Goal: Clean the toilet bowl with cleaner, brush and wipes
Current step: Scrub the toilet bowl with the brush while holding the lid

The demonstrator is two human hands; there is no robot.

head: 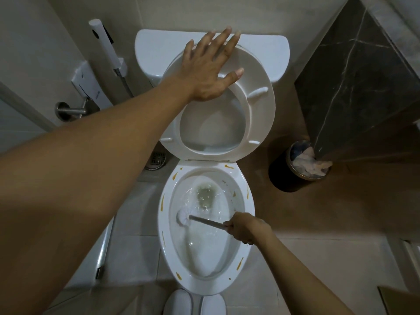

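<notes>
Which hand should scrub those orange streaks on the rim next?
Probably the right hand: it already grips the brush inside the bowl, near the streaks. The left hand lies flat on the raised seat.

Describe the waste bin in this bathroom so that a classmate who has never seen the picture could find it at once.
Start at the toilet in the middle, then look across the brown floor on its right side. The bin stands there at the foot of the dark marble block. It is the only round, black container in view, with a metal rim and crumpled pale paper inside.
</notes>
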